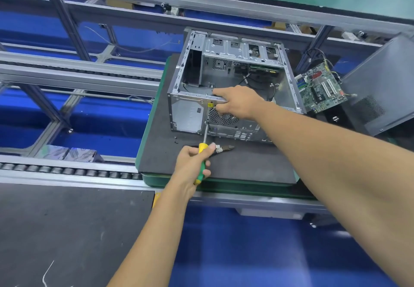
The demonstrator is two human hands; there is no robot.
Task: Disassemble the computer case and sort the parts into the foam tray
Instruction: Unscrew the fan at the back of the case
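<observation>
The left hand (192, 163) grasps a screwdriver (202, 159) by its yellow and green handle, fingers curled round it. The shaft runs up and away from that hand, and its tip meets the near face of the case (188, 114) just left of the round fan grille (224, 118), directly below the right hand.

The right hand (237, 102) grips the case's near top edge, fingers curled over the rim beside a small yellow warning label (210, 105). The arm reaches in from the lower right.

The case is an open grey metal shell with its side off, standing on a dark foam pad (246, 165) that spreads under and around both hands. Inside, beyond the right hand, lie loose black cables (246, 78) and a drive cage (242, 49) along the far wall.

Just right of the left hand, a pair of cutters (224, 149) lies on the pad, partly hidden by the thumb. Left of the screwdriver shaft, two small dark screws (175, 140) sit on the pad near the case's corner.

Well right of the right hand, past the case, a green motherboard (320, 89) lies tilted, with a grey side panel (380, 85) leaning beyond it.

Left of the left hand run roller conveyor rails (67, 171) over blue flooring. Nearer, below and left of that arm, lies a second foam sheet (67, 230).
</observation>
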